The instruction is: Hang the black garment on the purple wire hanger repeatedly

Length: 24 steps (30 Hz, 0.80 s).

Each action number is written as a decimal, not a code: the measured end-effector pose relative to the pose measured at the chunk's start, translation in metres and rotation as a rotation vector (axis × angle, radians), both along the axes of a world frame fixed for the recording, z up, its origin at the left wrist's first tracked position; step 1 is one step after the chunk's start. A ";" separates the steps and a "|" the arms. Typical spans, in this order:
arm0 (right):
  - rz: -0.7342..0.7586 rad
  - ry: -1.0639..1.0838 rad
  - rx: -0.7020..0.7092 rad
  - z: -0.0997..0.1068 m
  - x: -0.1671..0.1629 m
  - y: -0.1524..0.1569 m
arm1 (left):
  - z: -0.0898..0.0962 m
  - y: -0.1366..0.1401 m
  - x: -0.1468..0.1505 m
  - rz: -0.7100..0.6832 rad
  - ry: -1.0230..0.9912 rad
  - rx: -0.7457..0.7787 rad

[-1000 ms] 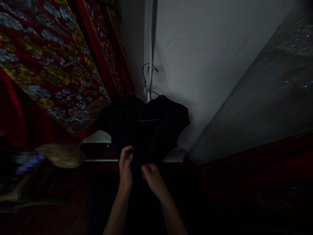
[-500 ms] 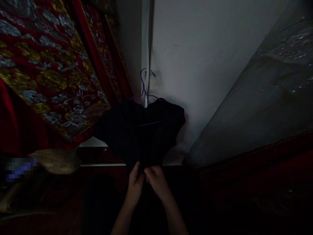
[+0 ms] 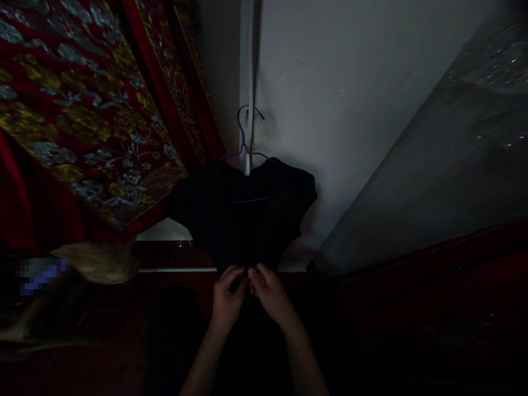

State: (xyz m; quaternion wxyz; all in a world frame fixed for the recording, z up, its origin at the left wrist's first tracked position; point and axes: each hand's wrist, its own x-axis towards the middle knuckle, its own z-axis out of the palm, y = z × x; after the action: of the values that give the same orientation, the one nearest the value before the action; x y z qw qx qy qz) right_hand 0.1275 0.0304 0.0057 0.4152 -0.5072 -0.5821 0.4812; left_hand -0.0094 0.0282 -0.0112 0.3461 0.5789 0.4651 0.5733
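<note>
A dark short-sleeved garment (image 3: 202, 206) hangs from a purple wire hanger (image 3: 242, 132) against the wall, its neck opening spread below the hook. At its front, low on the opening, my left hand (image 3: 228, 294) pinches the dark cloth between thumb and fingers. Just beside it, my right hand (image 3: 268, 291) has its fingers closed on the same cloth. The two hands nearly touch. In this dim light, any button or fastener between the fingertips cannot be made out.
Red cloth embroidered in gold and silver (image 3: 94, 121) hangs at the left. A narrow white pipe or trunking (image 3: 247, 66) runs down the pale wall (image 3: 330, 99). At the right leans a translucent, glinting sheet (image 3: 445, 159). A beige cloth-like item (image 3: 103, 264) lies low at the left.
My left fingers have bent over from a raised thumb into a pinch, and both hands sit slightly higher in view. The garment and hanger appear shifted a little up and right.
</note>
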 end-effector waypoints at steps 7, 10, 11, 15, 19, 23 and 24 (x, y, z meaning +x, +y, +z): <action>-0.077 0.112 -0.010 -0.003 -0.007 0.001 | 0.000 0.002 -0.003 0.020 0.041 -0.048; -0.141 0.110 -0.013 -0.005 -0.012 0.001 | -0.001 0.001 -0.003 0.088 0.044 -0.064; -0.141 0.104 -0.014 -0.005 -0.013 0.001 | -0.001 0.001 -0.002 0.100 0.047 -0.064; -0.117 0.070 -0.019 -0.004 -0.014 -0.001 | 0.001 -0.001 -0.002 0.086 0.060 -0.057; -0.069 -0.024 0.008 0.003 -0.012 -0.002 | 0.003 -0.001 -0.003 0.089 0.061 -0.044; 0.004 0.032 -0.039 0.010 -0.013 -0.004 | 0.000 -0.002 -0.005 0.069 0.039 -0.055; 0.003 0.087 -0.075 0.012 -0.014 -0.004 | -0.001 -0.003 -0.005 0.058 0.035 -0.053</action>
State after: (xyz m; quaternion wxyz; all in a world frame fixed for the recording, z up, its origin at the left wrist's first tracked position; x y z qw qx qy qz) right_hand 0.1139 0.0261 0.0177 0.4202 -0.5001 -0.5456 0.5251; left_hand -0.0147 0.0254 -0.0122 0.3365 0.5659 0.5027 0.5602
